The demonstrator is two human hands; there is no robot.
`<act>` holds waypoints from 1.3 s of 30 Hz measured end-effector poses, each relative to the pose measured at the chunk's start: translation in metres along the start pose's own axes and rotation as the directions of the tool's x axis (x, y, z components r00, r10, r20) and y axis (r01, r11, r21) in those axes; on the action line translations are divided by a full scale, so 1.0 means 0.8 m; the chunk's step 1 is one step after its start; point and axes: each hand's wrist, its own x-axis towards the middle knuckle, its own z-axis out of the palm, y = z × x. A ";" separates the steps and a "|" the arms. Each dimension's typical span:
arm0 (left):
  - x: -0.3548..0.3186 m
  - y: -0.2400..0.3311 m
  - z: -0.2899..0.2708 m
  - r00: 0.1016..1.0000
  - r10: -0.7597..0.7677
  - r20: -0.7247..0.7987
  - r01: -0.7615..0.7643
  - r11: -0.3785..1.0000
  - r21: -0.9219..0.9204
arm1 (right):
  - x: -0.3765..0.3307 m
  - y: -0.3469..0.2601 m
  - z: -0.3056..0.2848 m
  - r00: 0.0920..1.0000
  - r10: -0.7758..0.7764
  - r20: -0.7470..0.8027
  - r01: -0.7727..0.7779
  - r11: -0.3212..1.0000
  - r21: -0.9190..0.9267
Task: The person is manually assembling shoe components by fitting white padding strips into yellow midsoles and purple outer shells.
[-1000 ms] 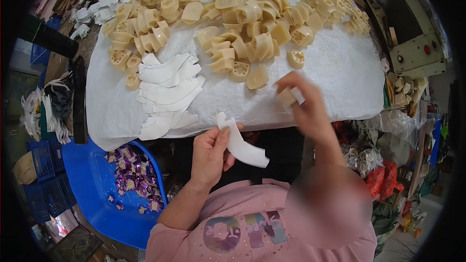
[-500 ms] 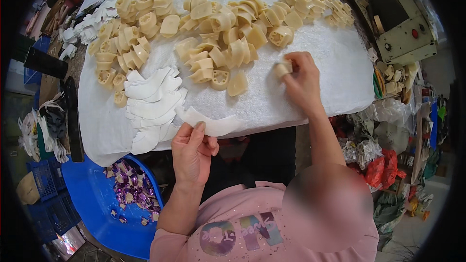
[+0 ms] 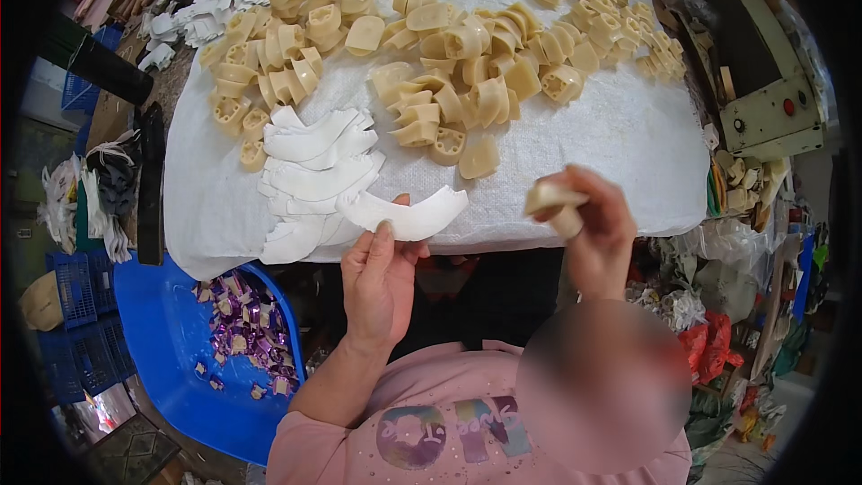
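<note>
My left hand (image 3: 377,283) pinches a curved white strip (image 3: 413,216) between thumb and fingers, over the near edge of the cloth-covered table. My right hand (image 3: 600,229), raised at the near right edge, is closed on a beige plastic shoe heel (image 3: 564,214); motion blurs it. A stack of overlapping white strips (image 3: 314,175) lies left of the held one. Beyond both hands is a large pile of beige heels (image 3: 471,58), some with hollow ribbed ends showing. One loose heel (image 3: 479,157) lies at the pile's near side.
White cloth (image 3: 211,207) covers the table. A blue basin (image 3: 162,332) with purple shiny pieces (image 3: 242,328) stands below left. More white cut pieces (image 3: 211,13) lie at the far left. A greenish machine (image 3: 772,126) stands at right, with plastic bags (image 3: 714,337) below.
My right hand has drawn back toward me and tilted up with the heel. My left hand has lifted and turned the white strip slightly. The view has shifted, moving the table contents rightward.
</note>
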 end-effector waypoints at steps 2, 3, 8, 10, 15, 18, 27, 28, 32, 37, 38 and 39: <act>-0.005 0.000 -0.001 0.998 0.064 0.009 -0.064 0.998 0.011 | -0.005 -0.005 0.026 0.959 -0.182 0.216 0.177 0.983 0.046; -0.006 -0.001 0.002 0.998 0.063 0.013 -0.063 0.998 0.005 | -0.010 -0.003 0.037 0.947 -0.233 0.221 0.223 0.972 0.070; -0.019 0.014 0.015 0.983 0.016 0.180 -0.001 0.997 -0.079 | -0.010 0.004 0.075 0.882 -0.382 0.276 0.390 0.920 0.030; -0.023 0.018 0.015 0.983 0.019 0.185 -0.011 0.999 -0.045 | -0.008 0.016 0.080 0.794 -0.550 0.260 0.573 0.819 -0.019; -0.028 0.022 0.016 0.976 0.005 0.219 -0.001 1.000 -0.020 | -0.012 0.018 0.087 0.783 -0.584 0.212 0.607 0.793 -0.058; -0.029 0.021 0.016 0.974 0.006 0.226 -0.001 1.000 -0.026 | -0.012 0.019 0.084 0.792 -0.573 0.208 0.597 0.800 -0.068; -0.034 0.020 0.026 0.989 -0.025 0.144 0.014 0.997 0.071 | -0.007 0.022 0.082 0.793 -0.568 0.222 0.603 0.784 -0.150; -0.035 0.020 0.027 0.991 -0.018 0.130 0.006 0.996 0.090 | -0.006 0.024 0.080 0.773 -0.590 0.234 0.633 0.741 -0.223; -0.032 0.017 0.017 0.988 0.042 0.146 -0.065 0.985 0.158 | -0.003 0.030 0.083 0.747 -0.626 0.224 0.663 0.676 -0.321; -0.015 0.038 0.009 0.936 0.217 0.276 -0.311 0.877 0.365 | -0.003 0.025 0.079 0.761 -0.603 0.241 0.648 0.680 -0.344; -0.016 0.043 0.009 0.929 0.289 0.232 -0.363 0.839 0.406 | -0.002 0.021 0.077 0.746 -0.609 0.270 0.664 0.648 -0.372; -0.015 0.046 0.000 0.910 0.359 0.209 -0.415 0.764 0.494 | -0.003 0.015 0.076 0.748 -0.607 0.270 0.662 0.650 -0.373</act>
